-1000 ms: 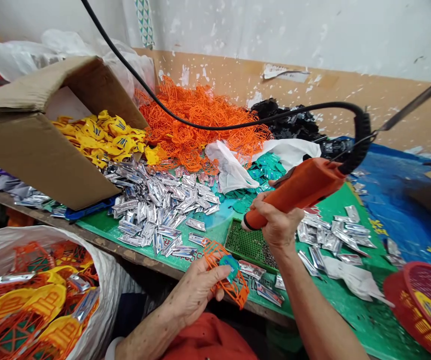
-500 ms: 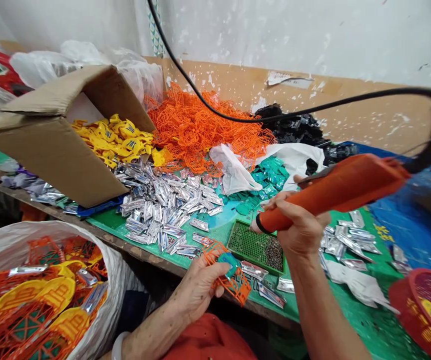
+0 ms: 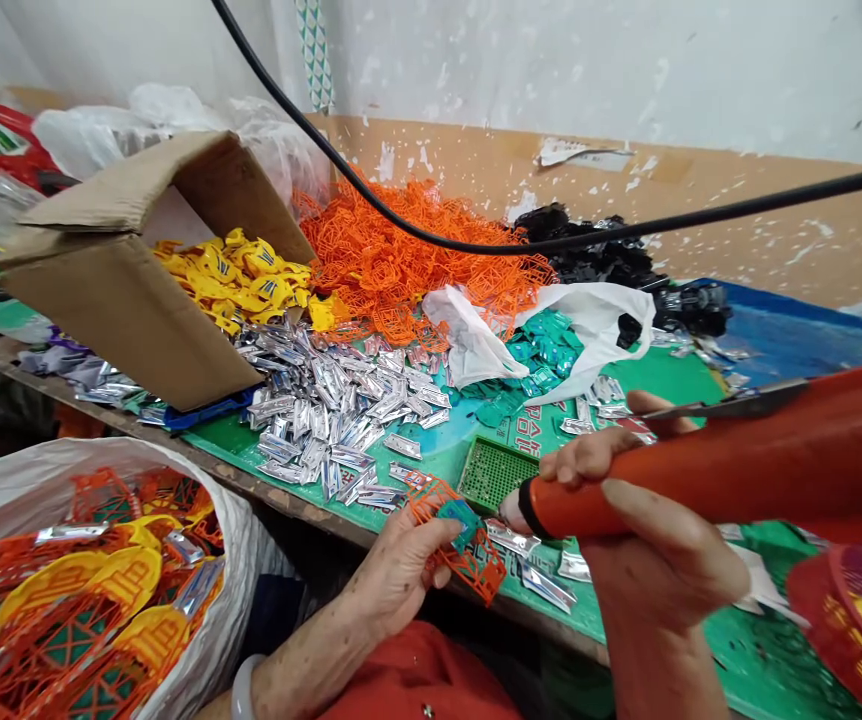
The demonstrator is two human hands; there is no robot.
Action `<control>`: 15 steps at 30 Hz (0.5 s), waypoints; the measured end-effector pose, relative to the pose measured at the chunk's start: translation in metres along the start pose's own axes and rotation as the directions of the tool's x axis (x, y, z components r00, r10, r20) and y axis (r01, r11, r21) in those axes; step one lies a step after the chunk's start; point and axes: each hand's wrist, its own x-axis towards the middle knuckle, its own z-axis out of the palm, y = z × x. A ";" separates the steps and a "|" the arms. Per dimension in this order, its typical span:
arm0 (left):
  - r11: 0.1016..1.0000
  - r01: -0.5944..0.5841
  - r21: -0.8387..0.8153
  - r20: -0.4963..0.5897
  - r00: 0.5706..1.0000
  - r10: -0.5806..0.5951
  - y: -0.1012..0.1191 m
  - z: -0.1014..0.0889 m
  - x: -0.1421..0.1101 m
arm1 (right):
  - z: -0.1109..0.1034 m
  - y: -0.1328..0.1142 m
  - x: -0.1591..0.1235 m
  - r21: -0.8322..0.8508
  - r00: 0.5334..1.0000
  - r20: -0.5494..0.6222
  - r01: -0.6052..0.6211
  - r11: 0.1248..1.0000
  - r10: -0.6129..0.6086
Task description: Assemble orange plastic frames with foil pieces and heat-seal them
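My left hand (image 3: 408,550) pinches an orange plastic lattice frame (image 3: 485,572) over the table's front edge. A teal plastic piece (image 3: 462,525) lies on that frame, under my thumb. My right hand (image 3: 648,520) is wrapped round an orange electric screwdriver (image 3: 746,450) with a black cable (image 3: 468,245). The screwdriver lies nearly level, its pale tip pointing left, close to the frame but apart from it. Just behind the tip is a green perforated tray (image 3: 497,472), partly hidden by my right hand and the tool. Several silver pieces (image 3: 547,583) lie beside the frame.
Silver pieces (image 3: 348,400) are heaped mid-table, with orange frames (image 3: 401,260) behind. A tilted cardboard box (image 3: 123,320) holds yellow parts (image 3: 243,275). Teal parts (image 3: 547,350) spill from a white bag (image 3: 468,335). A white sack (image 3: 240,520) stands front left, a red basket (image 3: 821,600) right.
My right hand has turned the screwdriver flatter and lowered its tip toward the frame. The cable has swung with it. My left hand keeps hold of the frame with little movement.
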 end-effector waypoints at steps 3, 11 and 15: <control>1.000 -0.007 -0.017 0.010 1.000 0.007 0.000 0.000 0.000 | 0.001 0.003 0.000 0.001 1.000 0.004 -0.004 1.000 0.004; 0.999 -0.017 -0.042 0.002 1.000 0.018 0.001 0.001 0.000 | -0.001 0.004 -0.002 0.011 1.000 0.015 -0.019 1.000 0.018; 0.999 -0.012 -0.041 -0.002 1.000 0.012 0.000 0.000 0.001 | -0.003 0.004 -0.004 0.021 1.000 0.018 -0.017 1.000 0.017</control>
